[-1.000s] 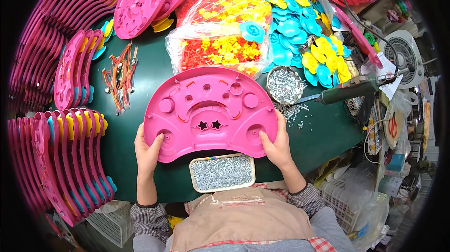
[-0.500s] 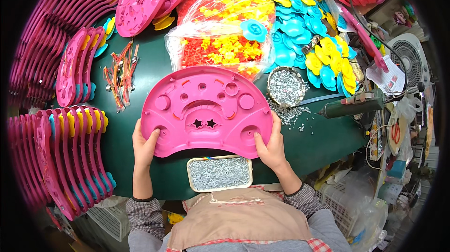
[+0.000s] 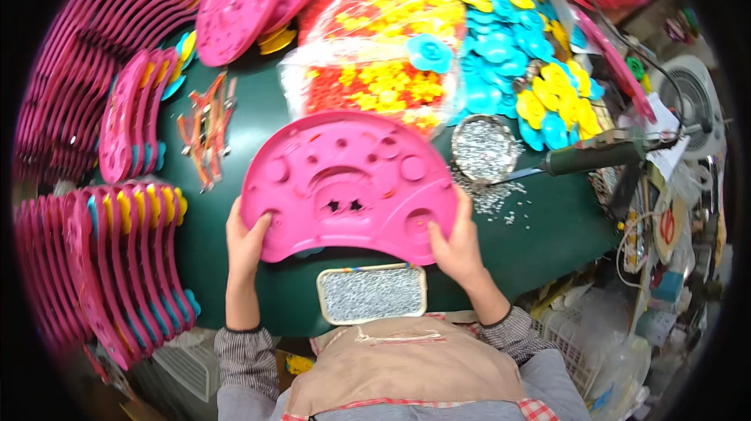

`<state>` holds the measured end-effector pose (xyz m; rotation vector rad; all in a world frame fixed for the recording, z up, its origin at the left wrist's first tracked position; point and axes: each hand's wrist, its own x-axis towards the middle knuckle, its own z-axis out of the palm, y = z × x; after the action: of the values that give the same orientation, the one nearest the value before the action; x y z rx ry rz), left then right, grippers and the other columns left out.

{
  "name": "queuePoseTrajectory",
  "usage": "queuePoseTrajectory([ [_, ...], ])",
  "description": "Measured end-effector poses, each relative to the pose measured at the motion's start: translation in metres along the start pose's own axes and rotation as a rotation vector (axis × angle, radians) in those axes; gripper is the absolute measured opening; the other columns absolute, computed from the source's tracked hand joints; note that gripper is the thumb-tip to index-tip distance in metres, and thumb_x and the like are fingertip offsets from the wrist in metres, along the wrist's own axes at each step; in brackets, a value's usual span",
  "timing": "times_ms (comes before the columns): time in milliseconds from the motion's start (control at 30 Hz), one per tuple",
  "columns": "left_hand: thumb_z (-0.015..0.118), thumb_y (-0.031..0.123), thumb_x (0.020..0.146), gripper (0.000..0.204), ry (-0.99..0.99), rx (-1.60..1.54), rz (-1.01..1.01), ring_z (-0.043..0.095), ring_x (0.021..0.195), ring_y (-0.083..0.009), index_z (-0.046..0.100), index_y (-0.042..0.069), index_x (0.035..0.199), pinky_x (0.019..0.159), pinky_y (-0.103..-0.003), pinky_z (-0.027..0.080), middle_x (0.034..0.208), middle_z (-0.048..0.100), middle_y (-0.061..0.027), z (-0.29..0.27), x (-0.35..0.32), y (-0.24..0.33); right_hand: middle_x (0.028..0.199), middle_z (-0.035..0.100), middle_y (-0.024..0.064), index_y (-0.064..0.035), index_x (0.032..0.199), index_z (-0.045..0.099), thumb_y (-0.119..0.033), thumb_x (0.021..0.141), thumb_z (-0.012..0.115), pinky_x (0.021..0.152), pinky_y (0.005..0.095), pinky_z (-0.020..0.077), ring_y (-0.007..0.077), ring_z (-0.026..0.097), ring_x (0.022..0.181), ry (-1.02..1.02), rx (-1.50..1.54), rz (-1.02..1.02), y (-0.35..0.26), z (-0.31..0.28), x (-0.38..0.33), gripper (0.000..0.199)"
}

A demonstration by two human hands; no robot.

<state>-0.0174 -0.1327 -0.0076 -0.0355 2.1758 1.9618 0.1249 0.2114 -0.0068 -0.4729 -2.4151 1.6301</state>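
I hold a pink curved plastic panel (image 3: pixel 348 225) level above the dark green table. Its inner side, with round bosses, recesses and two star-shaped holes, faces up. My left hand (image 3: pixel 244 239) grips its lower left end, thumb on top and fingers underneath. My right hand (image 3: pixel 458 247) grips the lower right end the same way. A sliver of blue (image 3: pixel 310 252) shows below the panel's near edge; the rest of it is hidden. Between the panel and my apron lies a rectangular tray (image 3: pixel 323 296) filled with small metal pieces.
A clear bag (image 3: pixel 291 83) of red and yellow pieces lies behind the panel. To the right are a round container (image 3: pixel 456 147) of metal bits, spilled bits, a dark green tool (image 3: pixel 591 158) and blue-and-yellow flower-shaped parts (image 3: pixel 494 49). Pink panels (image 3: pixel 125 264) stand stacked left; wires (image 3: pixel 207 135) lie nearby.
The panel's far edge has tipped slightly, and a sliver of blue now shows below its near edge. Both hands keep their grip. The whole view has shifted a little.
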Motion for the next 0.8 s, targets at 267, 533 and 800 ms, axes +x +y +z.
queuePoseTrajectory([
  [267, 0.066, -0.004, 0.092, 0.045, -0.018, 0.151, 0.133, 0.071, 0.113, -0.0201, 0.057, -0.004, 0.136, 0.097, -0.034, 0.056, 0.12, 0.074, -0.0161, 0.033, -0.024, 0.027, 0.149, 0.052, 0.0189, 0.0029, 0.159, 0.03, 0.004, 0.095, 0.065, 0.114, 0.0388, 0.0444, 0.0265, 0.055, 0.135, 0.002, 0.056, -0.016, 0.031, -0.041, -0.005, 0.073],
  [533, 0.064, -0.006, 0.094, 0.045, -0.027, 0.203, -0.022, 0.067, 0.116, -0.017, 0.054, -0.004, 0.138, 0.102, -0.033, 0.053, 0.124, 0.07, -0.0128, 0.029, -0.034, 0.012, 0.15, 0.049, 0.0202, 0.0033, 0.159, 0.03, 0.004, 0.095, 0.063, 0.117, 0.0398, 0.0403, 0.0277, 0.052, 0.137, -0.076, 0.004, 0.018, 0.023, -0.046, -0.013, 0.072],
  [800, 0.065, 0.0, 0.092, 0.045, 0.041, 0.194, 0.084, 0.073, 0.114, -0.0325, 0.054, 0.0, 0.135, 0.098, -0.04, 0.055, 0.12, 0.073, -0.0209, 0.036, -0.035, 0.0, 0.151, 0.048, 0.0199, 0.0028, 0.159, 0.03, 0.005, 0.095, 0.061, 0.117, 0.0389, 0.0387, 0.0267, 0.05, 0.138, -0.076, 0.015, -0.003, 0.025, -0.045, -0.005, 0.071],
])
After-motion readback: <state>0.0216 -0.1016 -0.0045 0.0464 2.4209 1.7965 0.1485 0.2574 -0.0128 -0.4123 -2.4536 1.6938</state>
